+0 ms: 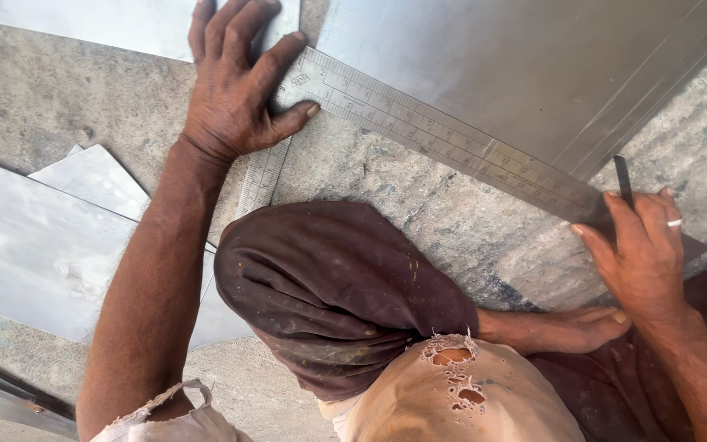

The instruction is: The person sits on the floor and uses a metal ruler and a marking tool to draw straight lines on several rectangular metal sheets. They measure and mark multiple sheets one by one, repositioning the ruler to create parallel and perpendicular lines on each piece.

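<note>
While seated on the ground with one knee raised, viewed from above:

Concrete floor (pixel 386 176), grey, rough, bearing everything listed.

Large metal sheet (pixel 525 65), upper right, dull silver, near edge running diagonally down to the right.

Cut sheet pieces (pixel 42 245), left, overlapping, well apart from both hands.

Steel square (pixel 452 143), graduated; long blade laid along the large sheet's near edge, axis from upper left to lower right; short leg (pixel 259 176) dropping from the corner toward the knee.

Left hand (pixel 235 90), open, palm down, fingers spread flat over the square's corner, pressing it in place; thumb on the long blade.

Right hand (pixel 644 245), closed around a thin dark marking tool (pixel 622 180), tip at the blade's lower right end, touching or just beside its edge. Ring on one finger.

Relation: blade spans hand to hand; left at the corner end, right at the far end.
</note>
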